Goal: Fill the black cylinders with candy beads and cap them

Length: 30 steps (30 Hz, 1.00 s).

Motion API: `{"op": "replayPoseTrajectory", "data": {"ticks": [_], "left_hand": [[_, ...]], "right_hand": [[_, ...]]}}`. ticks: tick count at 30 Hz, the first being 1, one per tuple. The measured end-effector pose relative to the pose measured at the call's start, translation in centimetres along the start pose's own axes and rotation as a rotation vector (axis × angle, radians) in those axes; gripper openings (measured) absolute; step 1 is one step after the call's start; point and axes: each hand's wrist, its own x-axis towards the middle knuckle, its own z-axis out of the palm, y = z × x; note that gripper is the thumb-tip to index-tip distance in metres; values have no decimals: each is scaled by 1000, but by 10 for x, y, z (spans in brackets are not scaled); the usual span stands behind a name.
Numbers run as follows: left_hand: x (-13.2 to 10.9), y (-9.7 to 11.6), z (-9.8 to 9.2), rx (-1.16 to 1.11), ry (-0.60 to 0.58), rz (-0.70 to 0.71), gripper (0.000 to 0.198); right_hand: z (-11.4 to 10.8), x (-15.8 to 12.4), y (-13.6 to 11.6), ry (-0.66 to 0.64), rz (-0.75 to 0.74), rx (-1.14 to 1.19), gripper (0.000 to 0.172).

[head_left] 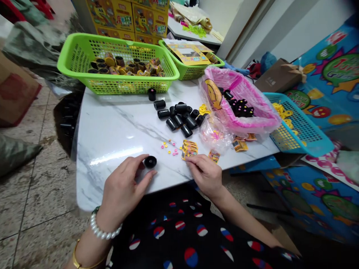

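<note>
Between the thumb and forefinger of my left hand (123, 185) is a small black plastic cup (150, 161), its round hollow end facing up near the table's front edge. My right hand (206, 175) is closed, fingertips pinching the lower edge of a small stack of yellow printed packets (190, 148). Tiny pink and yellow beads (169, 147) lie loose between the two hands. Beyond them several black cups (182, 116) are heaped, mostly on their sides. One more black cup (152, 94) stands upright by the green basket.
A green basket (117, 84) of finished-looking wrapped cups stands at the back left. On the right are a pink lined basket (249, 121) with black pieces, a clear bag (214, 134) of beads, and a blue basket (305, 138) of yellow rings. Yellow cartons (112, 16) are stacked behind.
</note>
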Motion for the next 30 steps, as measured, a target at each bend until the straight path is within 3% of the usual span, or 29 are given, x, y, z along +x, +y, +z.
{"op": "replayPoseTrajectory", "data": {"ticks": [3, 8, 12, 18, 25, 30], "left_hand": [[0, 0, 1, -2, 6, 4, 36], [0, -2, 1, 10, 31, -25, 40], [0, -1, 2, 25, 33, -26, 41], [2, 1, 3, 50, 50, 8, 37], [3, 5, -1, -9, 1, 39, 30], [0, 5, -2, -39, -2, 48, 28]], "right_hand": [[-14, 6, 1, 56, 40, 38, 18], [-49, 11, 12, 311, 214, 57, 15], [-57, 0, 19, 222, 208, -15, 16], [-38, -15, 6, 48, 161, 1, 18], [4, 21, -6, -139, 22, -259, 18], [17, 36, 0, -169, 6, -317, 15]]}}
